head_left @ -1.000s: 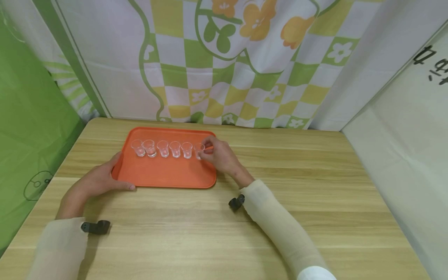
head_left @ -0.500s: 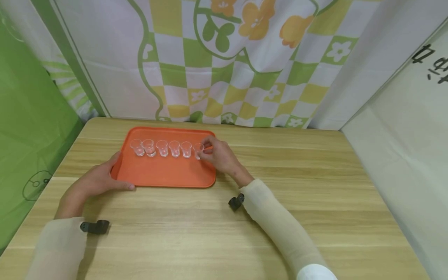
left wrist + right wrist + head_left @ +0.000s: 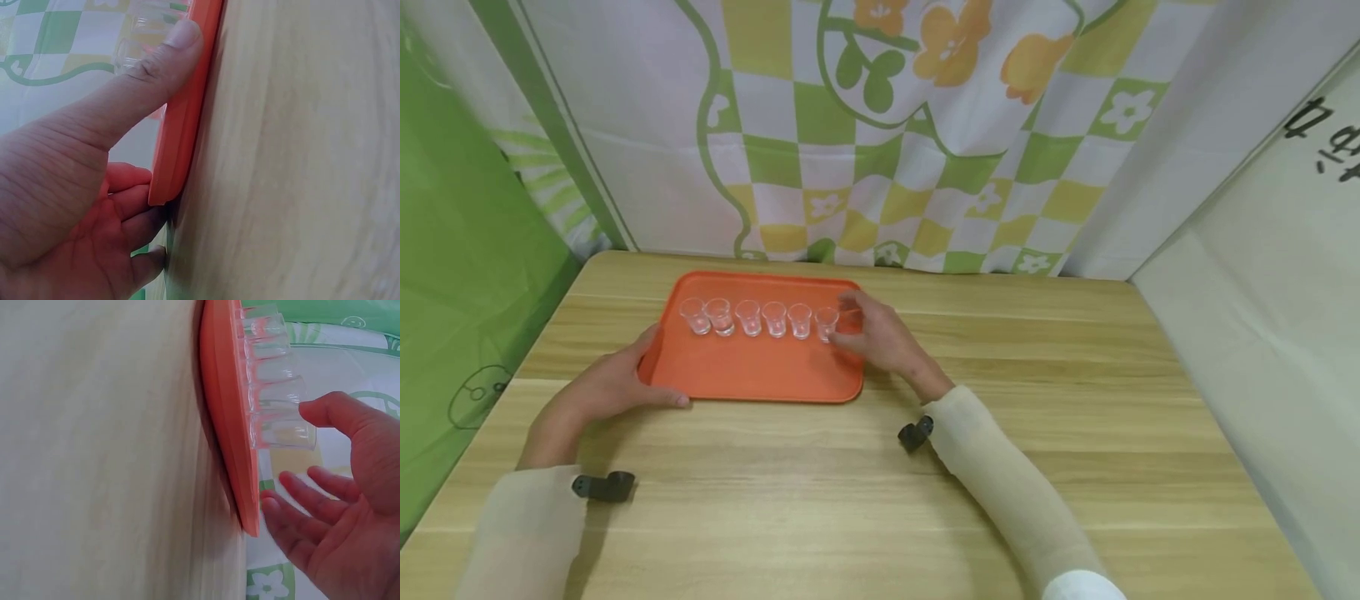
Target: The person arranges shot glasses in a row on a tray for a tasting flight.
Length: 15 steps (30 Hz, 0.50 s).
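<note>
An orange tray [image 3: 752,371] lies on the wooden table with several small clear shot glasses standing upright in a row along it. My left hand [image 3: 613,383] grips the tray's left end, thumb along the front rim and fingers at the left side; the left wrist view shows the thumb [image 3: 156,69] lying over the orange edge. Around the tray's right end, my right hand [image 3: 883,337] is spread, thumb beside the rightmost shot glass [image 3: 827,323]. In the right wrist view, that glass [image 3: 284,432] stands free of the loosely bent fingers [image 3: 306,528].
The wooden table [image 3: 820,500] extends in front of the tray and to its right. Behind it hangs a checked, flowered curtain [image 3: 880,150]. Green cloth [image 3: 467,250] borders the left side, and a white wall sheet [image 3: 1277,250] with black writing borders the right.
My right hand has let go of the rightmost shot glass, its fingers parting and the hand drawing slightly right. The left hand and the tray stay put.
</note>
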{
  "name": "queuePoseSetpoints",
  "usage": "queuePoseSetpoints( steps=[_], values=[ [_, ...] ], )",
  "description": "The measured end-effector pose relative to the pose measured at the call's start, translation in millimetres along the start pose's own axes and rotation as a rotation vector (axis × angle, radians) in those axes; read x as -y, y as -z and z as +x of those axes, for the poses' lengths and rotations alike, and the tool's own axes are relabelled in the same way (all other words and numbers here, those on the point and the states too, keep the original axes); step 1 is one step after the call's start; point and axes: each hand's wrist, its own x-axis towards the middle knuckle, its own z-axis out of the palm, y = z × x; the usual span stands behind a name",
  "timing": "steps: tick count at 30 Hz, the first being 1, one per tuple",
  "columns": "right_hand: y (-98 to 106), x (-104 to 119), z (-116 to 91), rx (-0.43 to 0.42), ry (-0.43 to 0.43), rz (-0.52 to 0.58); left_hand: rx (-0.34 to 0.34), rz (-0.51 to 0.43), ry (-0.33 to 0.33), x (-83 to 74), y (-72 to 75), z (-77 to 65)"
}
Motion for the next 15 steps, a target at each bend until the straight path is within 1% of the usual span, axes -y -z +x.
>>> queuePoseSetpoints(
  steps=[6, 9, 13, 15],
  values=[
    [5, -5, -7, -0.009, 0.052, -0.014, 0.004, 0.012, 0.018, 1.1, 0.2, -4.2],
    [10, -8, -12, 0.000, 0.064, -0.032, 0.003, -0.021, -0.011, 1.9, 0.8, -6.6],
    [24, -14, -22, 0.015, 0.051, -0.060, 0.012, -0.065, -0.033, 3.1, 3.6, -9.8],
    [31, -17, -28, 0.023, 0.043, -0.070, 0.016, -0.070, -0.026, 3.8, 6.9, -11.7]
  ],
)
